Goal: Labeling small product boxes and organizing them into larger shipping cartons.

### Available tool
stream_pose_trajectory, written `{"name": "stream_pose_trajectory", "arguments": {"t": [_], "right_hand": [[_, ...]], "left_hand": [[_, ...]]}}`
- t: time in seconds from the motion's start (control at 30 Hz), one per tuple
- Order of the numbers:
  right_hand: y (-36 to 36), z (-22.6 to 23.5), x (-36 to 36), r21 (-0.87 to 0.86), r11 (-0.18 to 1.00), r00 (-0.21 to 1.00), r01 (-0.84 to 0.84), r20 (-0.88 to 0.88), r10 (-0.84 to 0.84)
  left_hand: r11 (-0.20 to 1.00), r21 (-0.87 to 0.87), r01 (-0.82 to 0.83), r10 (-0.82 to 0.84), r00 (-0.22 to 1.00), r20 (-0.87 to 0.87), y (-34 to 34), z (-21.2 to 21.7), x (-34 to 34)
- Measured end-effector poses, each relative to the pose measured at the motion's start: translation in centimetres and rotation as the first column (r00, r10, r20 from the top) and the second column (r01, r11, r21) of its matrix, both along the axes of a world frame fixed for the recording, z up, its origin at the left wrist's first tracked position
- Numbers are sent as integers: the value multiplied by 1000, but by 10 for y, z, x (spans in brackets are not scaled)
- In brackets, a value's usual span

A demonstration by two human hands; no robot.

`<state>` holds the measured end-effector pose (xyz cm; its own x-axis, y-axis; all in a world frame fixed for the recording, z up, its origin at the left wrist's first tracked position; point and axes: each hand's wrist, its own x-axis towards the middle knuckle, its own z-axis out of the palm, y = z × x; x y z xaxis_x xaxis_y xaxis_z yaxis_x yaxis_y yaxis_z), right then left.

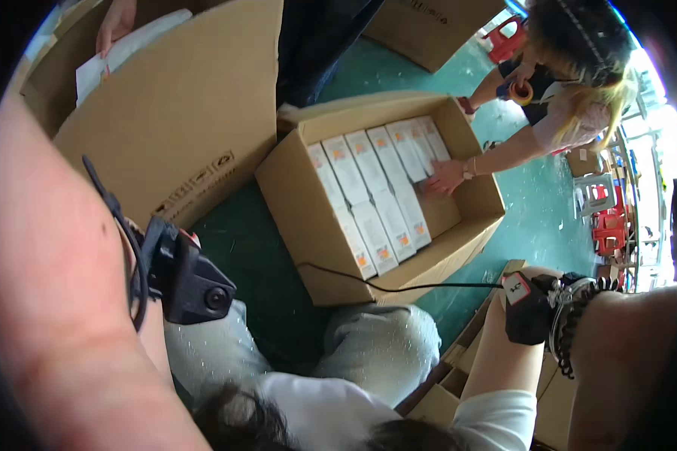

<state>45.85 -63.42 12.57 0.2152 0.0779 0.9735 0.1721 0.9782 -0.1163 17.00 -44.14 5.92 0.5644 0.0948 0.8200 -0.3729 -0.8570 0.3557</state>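
Observation:
My left arm [53,286] fills the left side, close up, with a black camera unit [199,282] strapped near the wrist. My right arm [624,338] is bent up at the right edge, wearing a coiled black bracelet [568,331] and a second black unit [525,308]. No fingers of either hand show in the frame. In front of my knees an open cardboard carton [293,218] holds rows of small white boxes [387,214]. A co-worker's hand [447,177] reaches inside against the boxes; their other hand holds an orange tape roll [520,92].
A large carton [195,98] stands at upper left, where another person's hand [116,26] touches a white sheet [120,56]. A thin black cable [399,289] crosses the carton's near edge. Flattened cardboard [444,391] lies lower right. Red stools [608,229] stand far right.

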Motion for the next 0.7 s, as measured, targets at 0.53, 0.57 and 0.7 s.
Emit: {"name": "stream_pose_trajectory", "arguments": {"t": [0.53,0.57,0.7], "right_hand": [[-35,39,-9,284,907,947,312,-16,-321],[-34,40,-1,287,891,934,352,-44,-355],[22,25,-24,310,806,860,505,-96,-502]], "left_hand": [[997,71,24,-52,906,419,7,-9,-16],[997,66,47,-70,905,420,5,-8,-10],[987,39,155,-155,866,476,3,-17,15]]}}
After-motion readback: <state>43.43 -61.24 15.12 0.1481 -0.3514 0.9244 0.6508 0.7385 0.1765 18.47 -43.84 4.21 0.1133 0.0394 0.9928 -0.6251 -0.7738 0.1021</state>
